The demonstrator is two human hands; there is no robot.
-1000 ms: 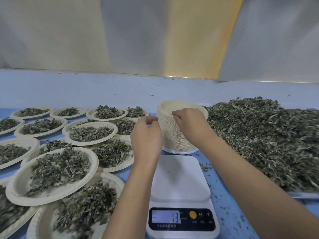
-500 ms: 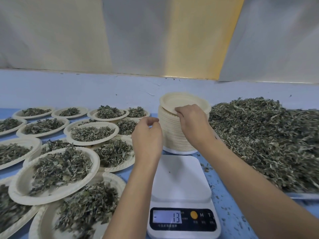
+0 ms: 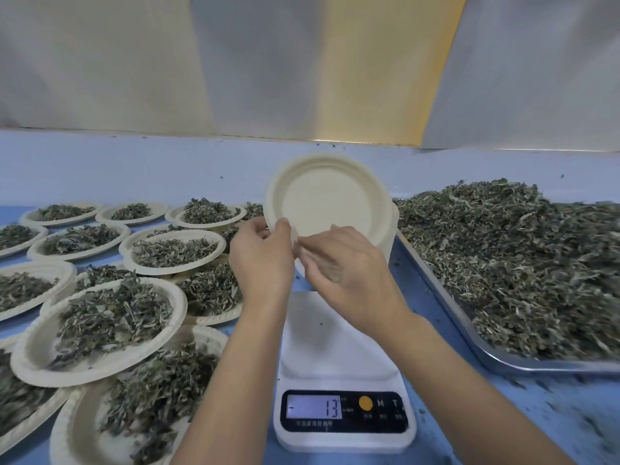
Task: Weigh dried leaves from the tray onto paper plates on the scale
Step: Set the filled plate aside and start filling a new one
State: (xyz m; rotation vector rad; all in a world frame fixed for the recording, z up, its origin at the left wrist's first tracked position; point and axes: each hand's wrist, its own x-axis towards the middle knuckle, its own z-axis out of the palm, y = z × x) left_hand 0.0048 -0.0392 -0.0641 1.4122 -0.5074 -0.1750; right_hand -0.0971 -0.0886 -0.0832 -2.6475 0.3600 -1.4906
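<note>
An empty cream paper plate (image 3: 327, 199) is tilted up toward me above the stack of plates (image 3: 391, 236), which it mostly hides. My left hand (image 3: 263, 260) pinches its lower left rim with thumb and fingers. My right hand (image 3: 349, 276) is blurred at the plate's lower edge, fingers curled by the rim. Below the hands sits the white scale (image 3: 339, 367), its platform bare and its display reading -13. On the right, a metal tray (image 3: 486, 354) holds a big heap of dried leaves (image 3: 513, 256).
Several paper plates filled with dried leaves (image 3: 110, 317) cover the blue table on the left, some overlapping. A light blue wall ledge (image 3: 134, 169) runs behind everything. Loose leaf crumbs lie on the blue table (image 3: 503, 414) by the scale and tray.
The top plate has come off the stack and now tilts up facing me. My left hand has moved onto its rim; my right hand slid down to its lower edge.
</note>
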